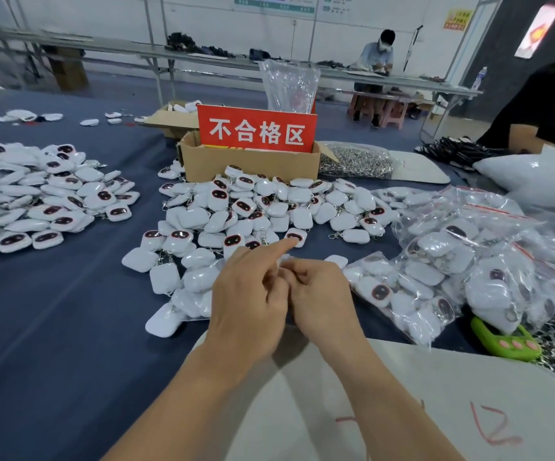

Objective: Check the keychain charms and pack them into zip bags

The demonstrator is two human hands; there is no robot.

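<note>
While the right hand point(322, 294) curls its fingers tightly around a small white piece point(284, 261), the left hand point(249, 294) meets it knuckle to knuckle, its index finger point(279, 247) stretched straight forward. The other left fingers bend in toward the piece, but I cannot tell whether they pinch it. The piece itself is mostly hidden between the 2 hands, so charm or bag cannot be told.

Both hands hover above the near edge of the middle pile of charms point(253, 207), white padded squares with dark oval faces and metal clasps, lying loose on the dark blue table point(70, 311). Just to the right lie filled zip bags point(469, 261) with red seal strips, heaped on one another. A green gadget point(502, 341) with pink buttons sits by their near corner, touching a pale board point(435, 410) under the forearms.

A second pile of charms point(46, 194) spreads well apart to the left. Behind the middle pile stands a cardboard box point(253, 164) bearing a red sign point(257, 131), with a clear bag of metal clasps point(356, 164) just beside it. Far back, a seated person point(376, 54) works at another table.
</note>
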